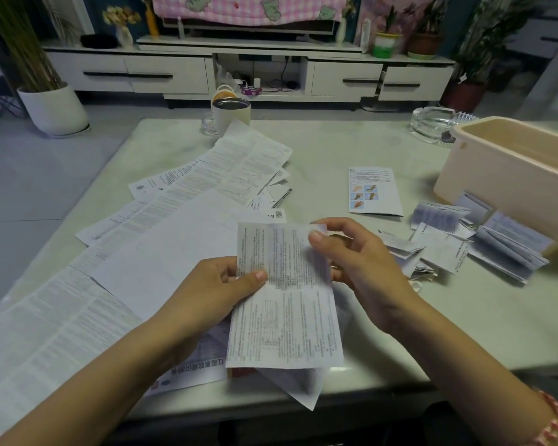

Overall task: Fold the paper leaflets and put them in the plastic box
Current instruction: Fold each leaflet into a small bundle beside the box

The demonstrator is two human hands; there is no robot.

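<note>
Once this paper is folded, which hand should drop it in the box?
Probably the right hand. It pinches the paper at its top corner and is nearer the box, which stands on the right. The left hand grips the opposite edge, farther away.

**Paper, Plastic and Glass on a Polished Table**

The thin white printed paper leaflet [284, 294] you hold is matt and creased along its folds. The folded white paper leaflets [444, 249] nearby look just as dull, their edges crisp. Your pale beige plastic box [483, 185] has smooth walls with a faint sheen. The pale green-white tabletop [329, 146] is smooth and softly glossy; the clear glass ashtray [432, 123] glints. Behind, the pink checked cloth [239, 9] hangs matt.
</note>
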